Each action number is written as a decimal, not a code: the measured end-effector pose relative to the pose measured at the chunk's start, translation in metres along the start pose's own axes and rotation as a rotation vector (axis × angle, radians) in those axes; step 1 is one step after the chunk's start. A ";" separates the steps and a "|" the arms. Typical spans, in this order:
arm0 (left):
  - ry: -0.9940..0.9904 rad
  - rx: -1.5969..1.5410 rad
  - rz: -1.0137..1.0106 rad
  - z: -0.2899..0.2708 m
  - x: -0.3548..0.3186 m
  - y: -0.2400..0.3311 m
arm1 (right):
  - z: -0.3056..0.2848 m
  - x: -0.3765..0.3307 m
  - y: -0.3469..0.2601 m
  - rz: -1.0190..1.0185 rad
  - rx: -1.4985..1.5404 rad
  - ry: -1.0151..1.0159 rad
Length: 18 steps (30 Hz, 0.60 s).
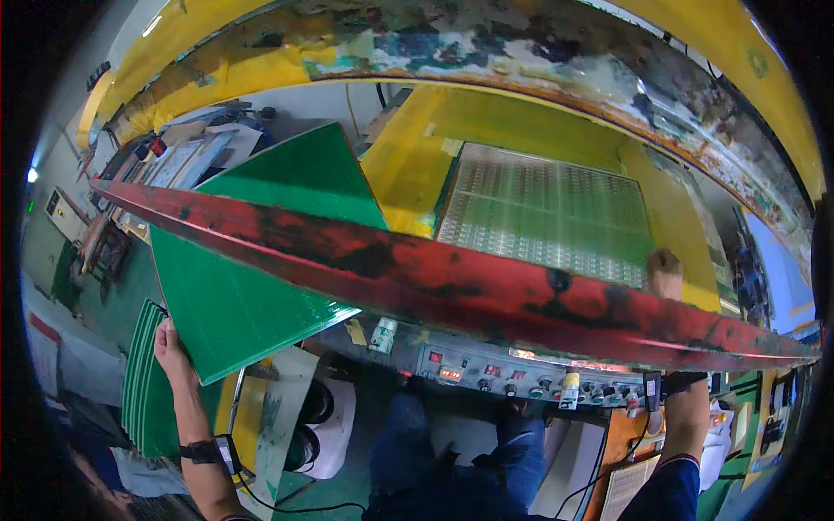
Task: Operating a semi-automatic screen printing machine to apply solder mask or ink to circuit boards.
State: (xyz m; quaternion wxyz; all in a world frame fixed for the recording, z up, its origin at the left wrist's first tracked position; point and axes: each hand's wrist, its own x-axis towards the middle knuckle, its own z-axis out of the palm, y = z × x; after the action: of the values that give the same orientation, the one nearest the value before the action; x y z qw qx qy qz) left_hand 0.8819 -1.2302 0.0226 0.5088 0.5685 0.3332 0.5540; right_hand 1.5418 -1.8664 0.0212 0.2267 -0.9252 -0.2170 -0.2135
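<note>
My left hand (171, 343) is closed at the left edge of a large flat green panel (252, 295), which lies tilted below and behind a long red bar. Right beside that hand, several more green panels (143, 373) stand on edge in a row. My right hand (666, 267) is beyond the red bar, at the near right corner of a panel with a grid pattern (547, 204) on a yellow-bordered bed. The bar (434, 278) covers my right wrist, and the fingers are too blurred to tell what they hold.
Overhead curves a yellow frame with a paint-stained beam (521, 52). Below the bar runs a control panel (495, 373) with knobs and lit displays. A small white bottle (382, 335) and a yellow-capped bottle (570, 391) stand along it. Black cables hang from devices on both wrists.
</note>
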 end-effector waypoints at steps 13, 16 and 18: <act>-0.018 -0.015 0.030 0.000 -0.005 0.008 | -0.004 0.007 -0.030 0.123 0.084 -0.118; -0.026 -0.004 0.014 0.011 -0.006 0.007 | -0.003 0.010 -0.013 0.126 0.060 -0.125; 0.002 0.031 0.021 0.002 -0.007 0.012 | -0.002 0.012 -0.023 0.146 0.080 -0.172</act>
State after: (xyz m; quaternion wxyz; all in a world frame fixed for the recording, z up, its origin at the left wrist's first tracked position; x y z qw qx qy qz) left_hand 0.8804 -1.2400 0.0326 0.4938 0.5793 0.3362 0.5545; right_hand 1.5394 -1.8448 0.0361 0.2591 -0.9436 -0.1758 -0.1075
